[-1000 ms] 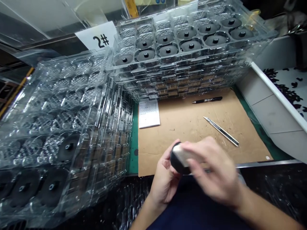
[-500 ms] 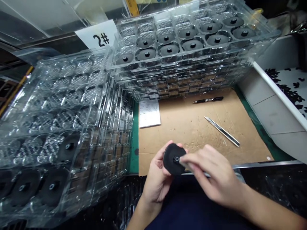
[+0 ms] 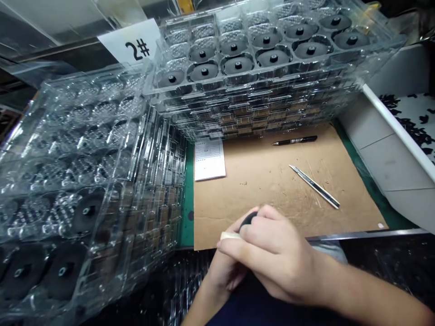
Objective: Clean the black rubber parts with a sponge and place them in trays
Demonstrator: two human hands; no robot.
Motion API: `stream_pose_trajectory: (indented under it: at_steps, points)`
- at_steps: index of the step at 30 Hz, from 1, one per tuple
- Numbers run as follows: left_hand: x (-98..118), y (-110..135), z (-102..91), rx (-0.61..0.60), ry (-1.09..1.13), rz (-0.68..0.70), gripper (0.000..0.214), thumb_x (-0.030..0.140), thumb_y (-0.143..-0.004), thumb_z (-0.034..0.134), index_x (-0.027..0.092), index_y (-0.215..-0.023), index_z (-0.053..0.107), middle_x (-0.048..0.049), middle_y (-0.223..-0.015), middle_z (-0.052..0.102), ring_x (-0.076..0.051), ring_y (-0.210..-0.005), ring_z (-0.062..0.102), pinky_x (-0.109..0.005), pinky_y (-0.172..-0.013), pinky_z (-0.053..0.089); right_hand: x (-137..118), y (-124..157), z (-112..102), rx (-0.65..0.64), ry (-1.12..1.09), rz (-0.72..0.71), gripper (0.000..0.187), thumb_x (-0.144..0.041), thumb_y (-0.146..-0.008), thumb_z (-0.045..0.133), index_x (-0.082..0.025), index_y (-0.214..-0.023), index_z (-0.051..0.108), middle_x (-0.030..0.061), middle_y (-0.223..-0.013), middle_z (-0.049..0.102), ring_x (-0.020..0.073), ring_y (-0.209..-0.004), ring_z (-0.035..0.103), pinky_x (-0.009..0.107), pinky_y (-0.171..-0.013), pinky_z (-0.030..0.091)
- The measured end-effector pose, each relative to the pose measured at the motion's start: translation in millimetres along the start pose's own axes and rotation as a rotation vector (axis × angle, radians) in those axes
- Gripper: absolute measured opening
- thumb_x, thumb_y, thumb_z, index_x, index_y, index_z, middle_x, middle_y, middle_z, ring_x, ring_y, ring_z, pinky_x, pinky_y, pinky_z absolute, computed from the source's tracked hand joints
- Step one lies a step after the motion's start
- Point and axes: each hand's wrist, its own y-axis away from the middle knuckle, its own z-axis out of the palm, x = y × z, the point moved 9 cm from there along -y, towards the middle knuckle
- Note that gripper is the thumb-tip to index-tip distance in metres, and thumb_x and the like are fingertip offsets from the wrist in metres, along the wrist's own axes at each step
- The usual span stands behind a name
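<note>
Low in front of me, my left hand holds a round black disc. Only a dark upper edge of the disc shows; its middle is hidden behind my right hand. That hand lies across the disc with its fingers bent together. Between its fingers sticks out a small cream-coloured piece, whose kind I cannot make out. Both hands are close to the front edge of a cardboard sheet.
A white craft knife, a black pen and a paper slip lie on the cardboard. Stacked clear trays with black discs stand at the left and back. On the right is a white bin wall; small black pieces lie beyond.
My right hand has moved left over the disc and now covers most of it. The disc faced me with its central stub visible before. My view has shifted slightly.
</note>
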Motion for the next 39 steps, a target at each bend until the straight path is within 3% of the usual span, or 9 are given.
stream_pose_trajectory:
  at_steps: [2, 6, 9, 15, 24, 27, 33, 36, 39]
  points:
    - [-1, -1, 7.5, -0.058, 0.024, -0.023, 0.035, 0.022, -0.066, 0.077, 0.015, -0.098, 0.066, -0.0038, -0.083, 0.066, -0.016, -0.082, 0.062, -0.023, -0.077, 0.051, 19, 0, -5, 0.017, -0.074, 0.094, 0.022, -0.019, -0.089, 0.045, -0.015, -0.106, 0.059, 0.0015, -0.081, 0.063, 0.0114, -0.069, 0.051, 0.030, -0.068, 0.034]
    - [2, -1, 23.0, -0.227, 0.162, -0.060, 0.044, 0.016, -0.077, 0.066, 0.021, -0.120, 0.056, -0.0084, -0.115, 0.061, -0.027, -0.102, 0.060, -0.032, -0.082, 0.052, 108, 28, -4, 0.053, -0.073, 0.545, 0.024, -0.026, -0.093, 0.042, -0.022, -0.106, 0.061, 0.0001, -0.097, 0.065, 0.0096, -0.075, 0.055, 0.024, -0.067, 0.040]
    - [3, -1, 27.5, -0.321, 0.255, -0.068, 0.044, 0.026, -0.078, 0.065, 0.021, -0.121, 0.056, -0.0096, -0.122, 0.058, -0.031, -0.108, 0.057, -0.034, -0.087, 0.049, 143, 55, 27, -0.051, -0.007, 0.566, 0.023, -0.029, -0.090, 0.046, -0.024, -0.103, 0.064, 0.0024, -0.092, 0.063, 0.0143, -0.082, 0.054, 0.027, -0.071, 0.041]
    - [-3, -2, 28.0, -0.366, 0.323, -0.121, 0.043, 0.040, -0.075, 0.066, 0.021, -0.113, 0.061, -0.0077, -0.123, 0.057, -0.029, -0.112, 0.055, -0.034, -0.093, 0.045, 159, 94, 60, 0.050, 0.192, 0.576, 0.025, -0.031, -0.086, 0.050, -0.022, -0.105, 0.064, 0.0083, -0.098, 0.056, 0.0212, -0.092, 0.048, 0.038, -0.081, 0.033]
    - [-4, 1, 37.2, -0.461, 0.284, -0.122, 0.051, 0.056, -0.084, 0.044, 0.027, -0.125, 0.053, -0.0049, -0.123, 0.055, -0.028, -0.110, 0.056, -0.033, -0.090, 0.046, 154, 92, 52, 0.129, 0.193, 0.534, 0.023, -0.029, -0.086, 0.051, -0.024, -0.105, 0.064, 0.0057, -0.096, 0.056, 0.0186, -0.090, 0.048, 0.036, -0.082, 0.035]
    - [0, -1, 35.2, -0.459, 0.054, 0.039, 0.050, 0.056, -0.089, 0.032, 0.037, -0.135, 0.035, -0.0057, -0.125, 0.052, -0.021, -0.096, 0.062, -0.029, -0.076, 0.049, 154, 93, 50, 0.173, 0.167, 0.538, 0.023, -0.028, -0.085, 0.053, -0.023, -0.104, 0.065, 0.0060, -0.100, 0.056, 0.0203, -0.096, 0.048, 0.037, -0.087, 0.036]
    - [41, 16, 42.4, -0.210, -1.136, 0.947, 0.100, 0.017, -0.071, 0.071, 0.029, -0.144, 0.004, -0.0137, -0.125, 0.049, -0.026, -0.114, 0.048, -0.044, -0.093, 0.039, 155, 102, 34, 0.339, 0.067, 0.597, 0.022, -0.024, -0.084, 0.054, -0.023, -0.102, 0.066, 0.0068, -0.102, 0.056, 0.0215, -0.101, 0.047, 0.041, -0.091, 0.036]
    - [44, 21, 45.8, -0.204, -1.230, 1.012, 0.107, 0.017, -0.068, 0.074, 0.021, -0.144, -0.001, -0.0165, -0.121, 0.051, -0.025, -0.109, 0.051, -0.042, -0.089, 0.041, 146, 112, 22, 0.408, -0.055, 0.652, 0.021, -0.023, -0.086, 0.051, -0.022, -0.103, 0.063, 0.0069, -0.102, 0.058, 0.0197, -0.100, 0.051, 0.039, -0.089, 0.041]
    - [46, 21, 44.2, -0.183, -1.245, 0.913, 0.107, 0.019, -0.069, 0.074, 0.026, -0.143, -0.004, -0.0147, -0.122, 0.051, -0.026, -0.112, 0.049, -0.042, -0.093, 0.038, 128, 117, 8, 0.433, -0.205, 0.695, 0.022, -0.023, -0.088, 0.050, -0.021, -0.109, 0.056, 0.0073, -0.103, 0.059, 0.0162, -0.094, 0.057, 0.033, -0.084, 0.048]
